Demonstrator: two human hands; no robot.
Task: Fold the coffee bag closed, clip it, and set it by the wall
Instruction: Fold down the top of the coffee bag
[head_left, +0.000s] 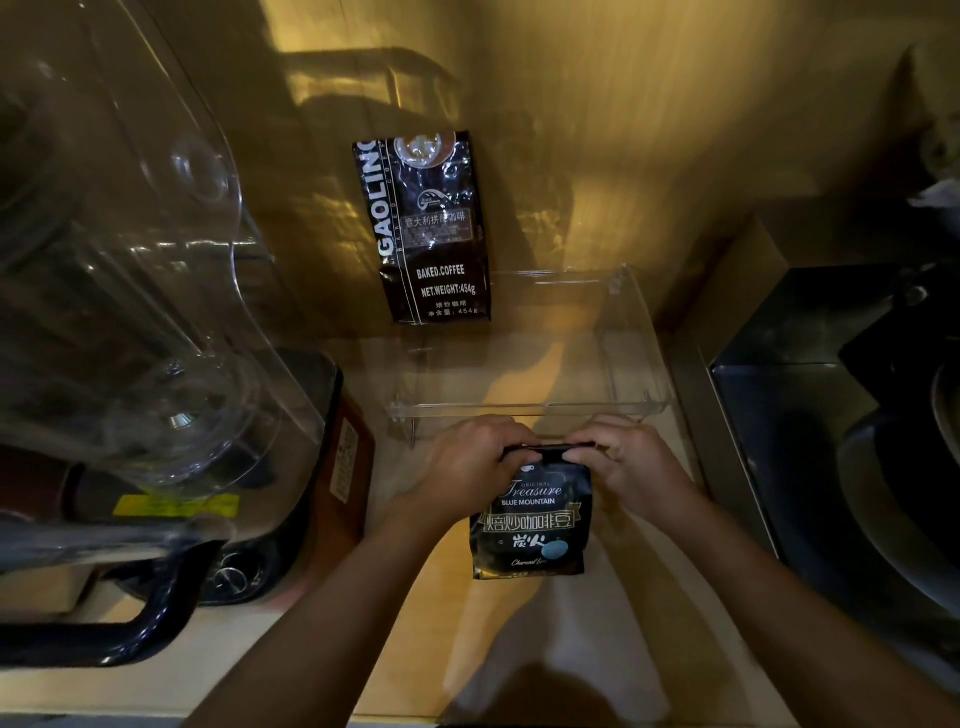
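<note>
A small black coffee bag (532, 519) labelled "Treasure Blue Mountain" stands upright on the wooden counter in front of me. My left hand (475, 465) pinches the left end of its folded top edge. My right hand (626, 465) pinches the right end of the same edge. Both thumbs press against the front of the fold. No clip shows in either hand. A taller black "Gaoling" coffee bag (428, 228) leans against the wall behind.
A clear plastic tray (631, 332) sits between the small bag and the wall. On the left stands a blender with a large clear jug (130, 291) and a dark base (291, 467). A dark appliance (831, 395) fills the right side.
</note>
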